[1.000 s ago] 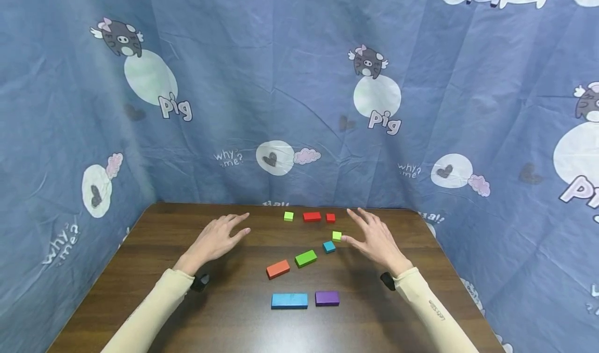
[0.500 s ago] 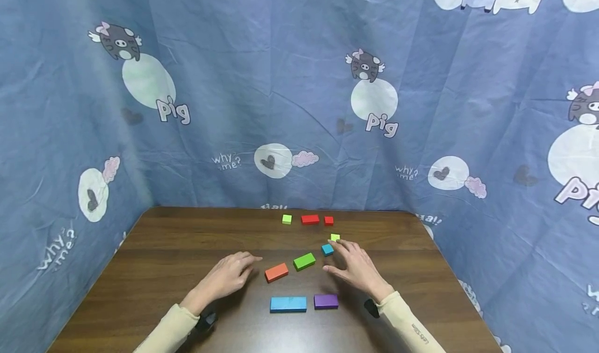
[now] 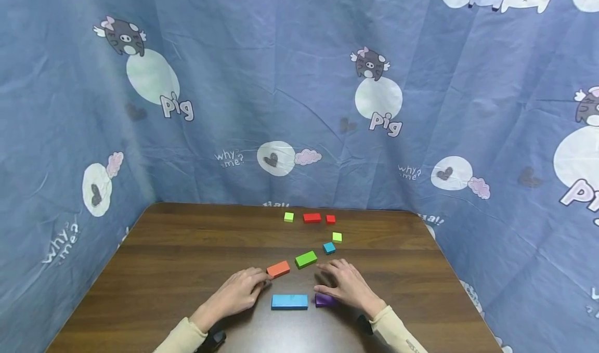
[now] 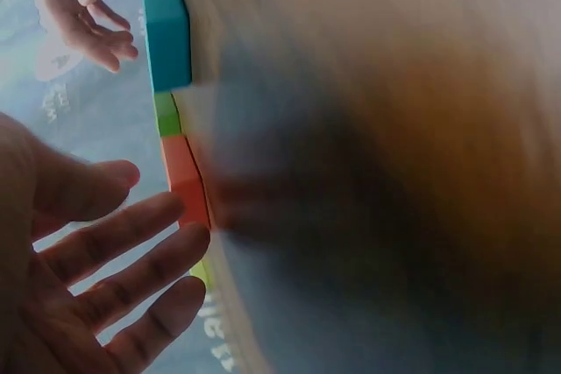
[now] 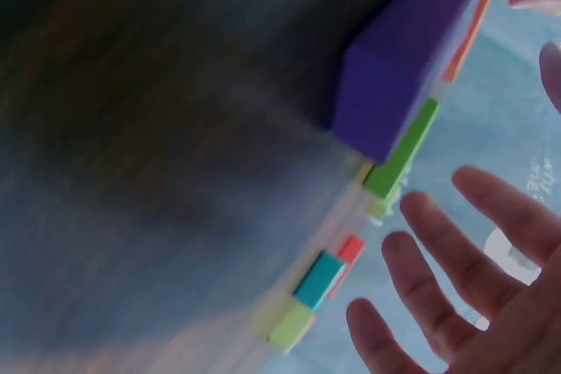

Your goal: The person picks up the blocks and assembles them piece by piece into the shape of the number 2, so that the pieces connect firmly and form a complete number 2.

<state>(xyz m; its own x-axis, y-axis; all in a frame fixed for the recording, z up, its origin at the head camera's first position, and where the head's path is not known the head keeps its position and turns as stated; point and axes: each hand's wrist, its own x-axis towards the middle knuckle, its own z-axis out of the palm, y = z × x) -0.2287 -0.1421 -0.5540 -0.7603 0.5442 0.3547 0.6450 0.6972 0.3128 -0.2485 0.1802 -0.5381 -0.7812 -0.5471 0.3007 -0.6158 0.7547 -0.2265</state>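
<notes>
My left hand (image 3: 236, 293) hovers low at the left of the light blue block (image 3: 289, 302), holding nothing, its fingers relaxed and spread. In the head view its index fingertip overlaps the near left corner of the orange block (image 3: 278, 269). The right hand (image 3: 350, 286) hangs over the purple block (image 3: 323, 300) and partly covers it, also with nothing in its grasp. The right wrist view shows the purple block (image 5: 403, 59) whole, apart from the loosely spread fingers (image 5: 447, 251). Just beyond the right fingertips lies the green block (image 3: 306, 259).
Farther back on the brown wooden table (image 3: 196, 233) are a small blue cube (image 3: 329, 248), a lime cube (image 3: 337, 237), a red block (image 3: 312, 218), a red cube (image 3: 330, 219) and another lime cube (image 3: 288, 217). A blue patterned curtain (image 3: 299, 103) hangs behind.
Both hands have come nearer to the body and inward, the left toward the orange and light blue blocks, the right from the lime cube to above the purple block. The blocks stay put.
</notes>
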